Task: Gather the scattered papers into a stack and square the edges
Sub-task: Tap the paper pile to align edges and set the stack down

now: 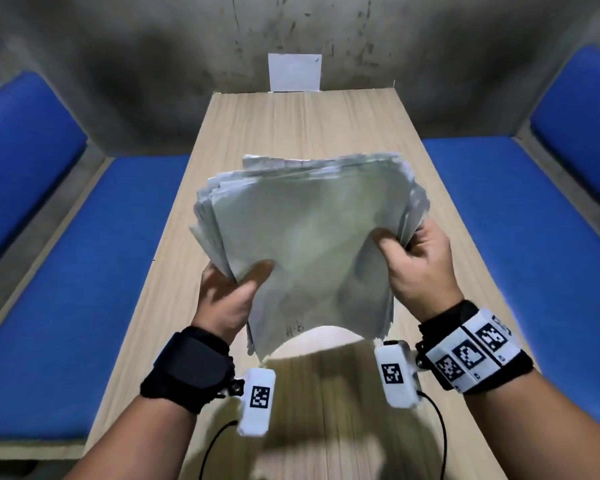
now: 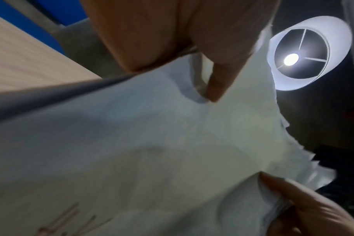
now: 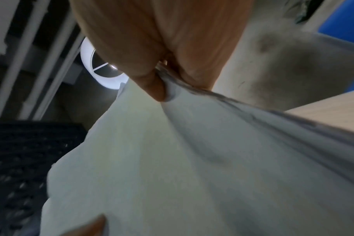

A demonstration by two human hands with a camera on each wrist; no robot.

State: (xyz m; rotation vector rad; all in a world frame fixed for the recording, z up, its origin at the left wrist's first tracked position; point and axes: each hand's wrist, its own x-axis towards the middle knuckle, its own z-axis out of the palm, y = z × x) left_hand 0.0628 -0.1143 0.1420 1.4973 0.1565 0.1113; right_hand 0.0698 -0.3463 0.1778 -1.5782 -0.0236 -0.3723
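A thick stack of pale grey-white papers (image 1: 305, 233) is held up above the wooden table (image 1: 291, 126), its sheets fanned unevenly at the top and sides. My left hand (image 1: 232, 289) grips the stack's left edge, thumb on the front sheet. My right hand (image 1: 413, 258) grips the right edge, thumb pressed into the front sheet. In the left wrist view the papers (image 2: 152, 151) fill the frame under my left thumb (image 2: 216, 83). The right wrist view shows my right thumb (image 3: 154, 89) pinching the papers (image 3: 172, 167).
A white card (image 1: 294, 71) leans against the grey wall at the table's far end. Blue cushioned benches (image 1: 66, 271) run along both sides of the table. A round ceiling lamp (image 2: 305, 54) shines overhead.
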